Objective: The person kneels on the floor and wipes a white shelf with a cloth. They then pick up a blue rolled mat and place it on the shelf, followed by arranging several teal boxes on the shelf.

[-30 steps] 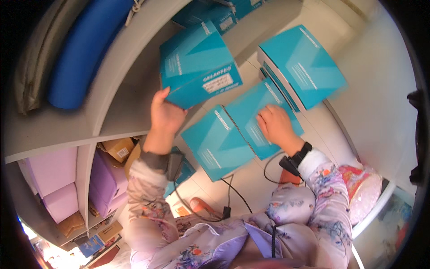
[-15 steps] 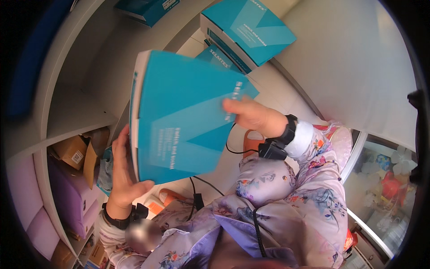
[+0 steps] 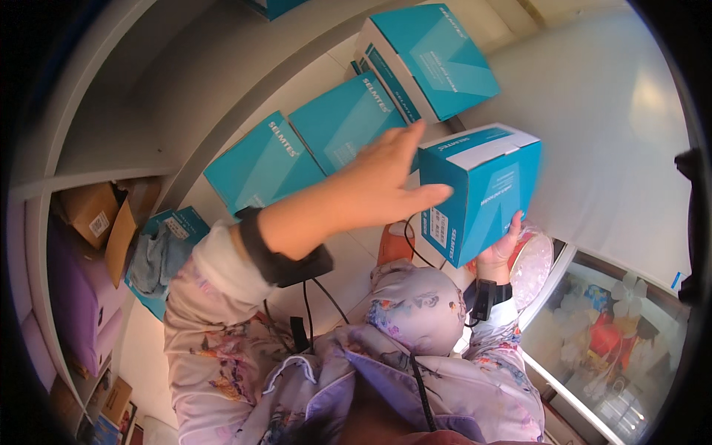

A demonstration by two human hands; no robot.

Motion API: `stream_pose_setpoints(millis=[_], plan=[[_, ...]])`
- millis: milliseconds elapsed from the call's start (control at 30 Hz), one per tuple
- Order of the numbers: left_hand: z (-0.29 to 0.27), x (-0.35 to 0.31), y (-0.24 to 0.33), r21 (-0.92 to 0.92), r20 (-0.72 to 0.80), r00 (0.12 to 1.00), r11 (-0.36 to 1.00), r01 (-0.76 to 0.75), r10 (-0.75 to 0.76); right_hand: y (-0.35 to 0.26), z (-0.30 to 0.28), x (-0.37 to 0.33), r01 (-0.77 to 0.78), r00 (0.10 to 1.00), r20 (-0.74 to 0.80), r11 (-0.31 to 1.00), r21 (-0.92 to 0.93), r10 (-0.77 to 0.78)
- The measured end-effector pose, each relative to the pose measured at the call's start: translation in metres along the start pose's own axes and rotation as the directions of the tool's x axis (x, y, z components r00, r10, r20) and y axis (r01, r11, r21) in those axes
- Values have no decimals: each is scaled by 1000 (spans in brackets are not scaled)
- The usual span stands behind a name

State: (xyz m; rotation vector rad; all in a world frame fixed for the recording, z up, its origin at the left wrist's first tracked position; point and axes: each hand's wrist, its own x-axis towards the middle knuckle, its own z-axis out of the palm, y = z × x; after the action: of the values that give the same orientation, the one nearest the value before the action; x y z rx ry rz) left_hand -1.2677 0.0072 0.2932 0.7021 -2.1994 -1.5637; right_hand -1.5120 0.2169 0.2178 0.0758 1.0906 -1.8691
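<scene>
A teal cardboard box [image 3: 493,196] with a white-edged top is held up at the right, tilted. My right hand [image 3: 500,248] grips it from its lower right side, with the thumb on the front face and the other fingers hidden behind. My left hand [image 3: 382,178] reaches across from the left with fingers and thumb spread. Its fingertips come close to the box's left side; whether they touch it I cannot tell. Beyond that hand, two teal boxes lie side by side on the floor, a left one [image 3: 256,167] and a right one [image 3: 341,115].
Farther back, another teal box [image 3: 437,63] sits on top of a stack. A grey shelf unit [image 3: 111,133] runs along the left, holding an open brown carton [image 3: 93,211]. Below it, a grey-blue cloth [image 3: 159,259] lies on a teal box. A glass-topped cabinet [image 3: 593,348] stands at the right.
The held box has moved right and turned, bringing its white-edged top into view. My left hand has come off its left edge and swung right, while my right hand has shifted to its lower right side.
</scene>
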Motion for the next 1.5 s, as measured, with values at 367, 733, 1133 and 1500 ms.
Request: stream_pose_setpoints(millis=[367, 733, 1133, 1500], plan=[[-66, -26, -71, 120, -155, 958, 958, 259, -240, 40, -65, 23, -126, 954, -268, 991, 52, 135], [-68, 12, -89, 96, -163, 945, 949, 300, -282, 124, -92, 68, -92, 925, -321, 940, 328, 203], [-190, 115, -171, -686, -464, 567, 681, 256, -681, 32, 2, 79, -70, 994, 7, 704, -707, 106], [-234, 186, -218, -740, -459, 624, 661, 126, -633, 39, 0, 93, -241, 946, -20, 663, -708, 323]])
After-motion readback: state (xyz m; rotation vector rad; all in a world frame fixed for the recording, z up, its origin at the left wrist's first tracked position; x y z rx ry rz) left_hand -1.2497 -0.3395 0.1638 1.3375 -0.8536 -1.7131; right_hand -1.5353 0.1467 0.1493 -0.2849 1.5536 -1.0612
